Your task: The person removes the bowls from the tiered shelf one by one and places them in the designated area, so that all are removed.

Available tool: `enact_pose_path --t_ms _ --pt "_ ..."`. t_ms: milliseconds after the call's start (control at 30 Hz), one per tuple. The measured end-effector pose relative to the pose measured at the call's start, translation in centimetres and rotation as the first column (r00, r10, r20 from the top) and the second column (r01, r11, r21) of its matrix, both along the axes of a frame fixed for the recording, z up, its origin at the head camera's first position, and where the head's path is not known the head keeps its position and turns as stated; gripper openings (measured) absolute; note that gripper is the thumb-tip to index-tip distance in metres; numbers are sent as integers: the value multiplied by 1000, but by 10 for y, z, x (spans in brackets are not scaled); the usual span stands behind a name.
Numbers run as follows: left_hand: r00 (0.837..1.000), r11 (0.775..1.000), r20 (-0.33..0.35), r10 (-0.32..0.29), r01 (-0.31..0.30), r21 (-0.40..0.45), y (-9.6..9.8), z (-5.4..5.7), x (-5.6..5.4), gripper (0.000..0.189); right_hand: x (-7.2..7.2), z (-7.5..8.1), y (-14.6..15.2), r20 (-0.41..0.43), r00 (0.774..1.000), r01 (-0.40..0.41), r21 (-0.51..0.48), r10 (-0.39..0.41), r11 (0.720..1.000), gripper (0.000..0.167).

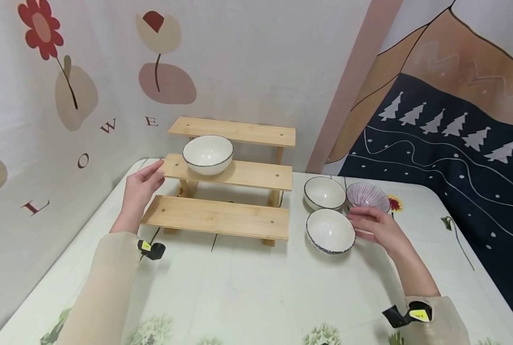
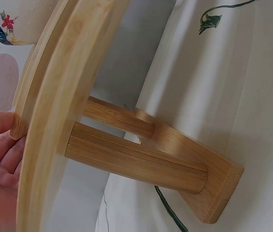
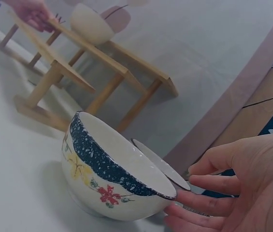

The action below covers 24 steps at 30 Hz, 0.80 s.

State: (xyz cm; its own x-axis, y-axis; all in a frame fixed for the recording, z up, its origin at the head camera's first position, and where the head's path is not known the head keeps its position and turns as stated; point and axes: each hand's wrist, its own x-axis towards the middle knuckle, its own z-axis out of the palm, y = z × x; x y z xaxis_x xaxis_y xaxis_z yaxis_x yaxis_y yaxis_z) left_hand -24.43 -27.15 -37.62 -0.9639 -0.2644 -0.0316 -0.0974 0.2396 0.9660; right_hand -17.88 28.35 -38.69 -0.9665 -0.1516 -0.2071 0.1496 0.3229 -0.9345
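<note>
A three-tier wooden stand carries a white bowl with a dark rim on its middle tier. My left hand grips the left end of that tier; in the left wrist view its thumb and fingers lie around the board end. Right of the stand, a white bowl with a speckled blue rim and painted flowers sits on the table. My right hand is at its right side, fingers loosely extended with the tips right at the rim.
Behind the flowered bowl stand another dark-rimmed white bowl and a purple-striped bowl, close together. A printed cloth covers the table. Printed curtains hang close behind the stand and along the sides.
</note>
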Motion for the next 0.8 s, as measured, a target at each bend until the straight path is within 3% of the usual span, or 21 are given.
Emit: enact_pose_path --t_ms 300,600,800 --pt "1000 1000 3 -3 3 -9 -1 -1 -2 51 -4 10 -4 -37 999 -7 45 8 999 56" --pt "1000 1000 7 1 -1 -10 -1 -1 -2 51 -10 21 -11 -62 998 -14 0 14 1000 54" --pt "1000 1000 -1 0 0 -26 0 -1 -1 52 -12 30 -19 -72 997 -4 59 8 998 55"
